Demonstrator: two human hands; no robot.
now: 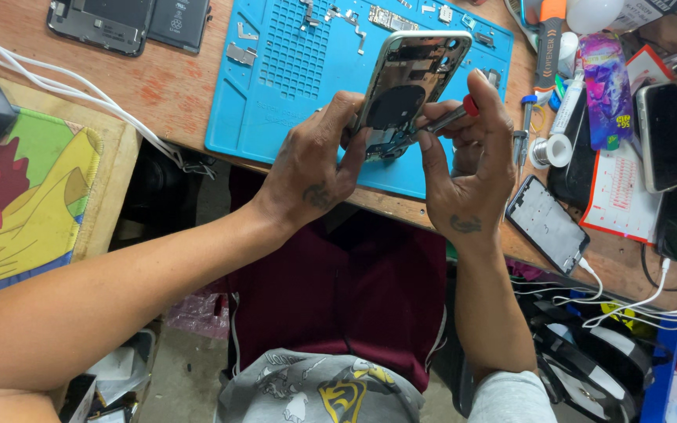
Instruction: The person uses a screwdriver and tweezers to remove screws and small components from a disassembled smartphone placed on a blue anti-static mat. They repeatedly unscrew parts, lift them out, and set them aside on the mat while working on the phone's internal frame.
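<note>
- A worn wooden surface [174, 86] carries a blue repair mat [276, 70] with loose small parts, kept within reach
- Left hand [315, 172] fingers clasp the opened phone housing [409, 86], tilted up over the mat toward the eyes
- Right hand [468, 168] fingers pinch a red-tipped screwdriver [452, 117] against the housing's lower edge
- Its tip is hidden behind the fingers

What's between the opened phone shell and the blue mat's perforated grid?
Head view: only bare blue mat; the left hand holds the phone shell tilted just right of the perforated grid.
</note>
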